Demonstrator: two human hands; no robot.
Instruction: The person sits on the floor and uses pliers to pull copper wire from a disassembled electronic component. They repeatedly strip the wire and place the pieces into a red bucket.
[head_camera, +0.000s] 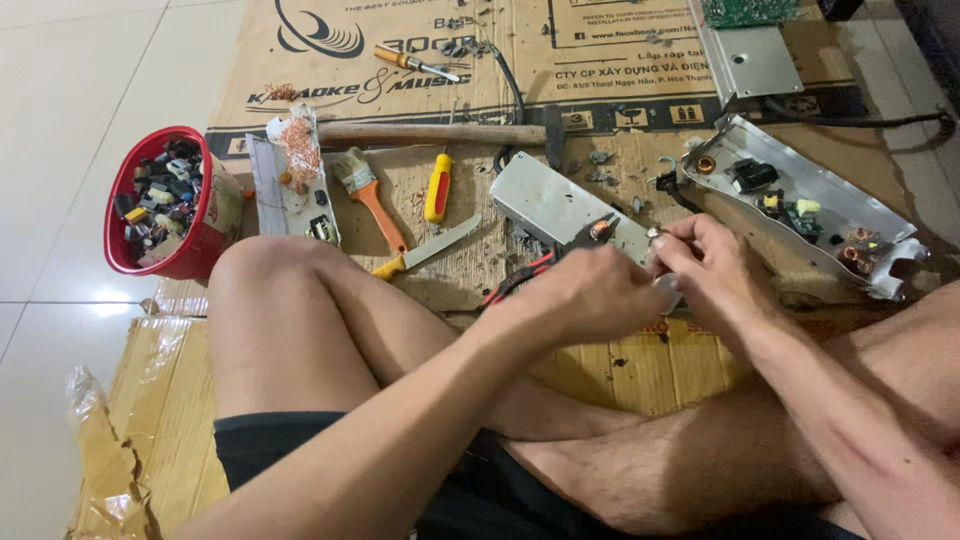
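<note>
Gripped tight in the left hand (590, 295) were the red-handled pliers (560, 255), fingers wrapped round the handles so the jaws sat nearly shut on a small coppery part (600, 229) at the tip. Right hand (705, 265) was pinched closed on a small metal piece (655, 236), thumb and fingers bunched right up against the plier nose; what exactly it was I couldn't really tell, too small and half hidden. Both hands met over the cardboard (620, 370), just in front of a flat grey metal plate (555, 205).

Off to the right lay a long metal chassis (830, 215) with coils and bits inside. Further left on the cardboard were a knife (430, 248), a yellow-and-red screwdriver (437, 187), an orange-handled brush (372, 200) and a hammer (440, 132) lying crossways behind them. By the bent knee (260, 270) sat a red bucket (205, 225) full of small dark parts, with a metal strip (290, 195) holding copper wire next to it.
</note>
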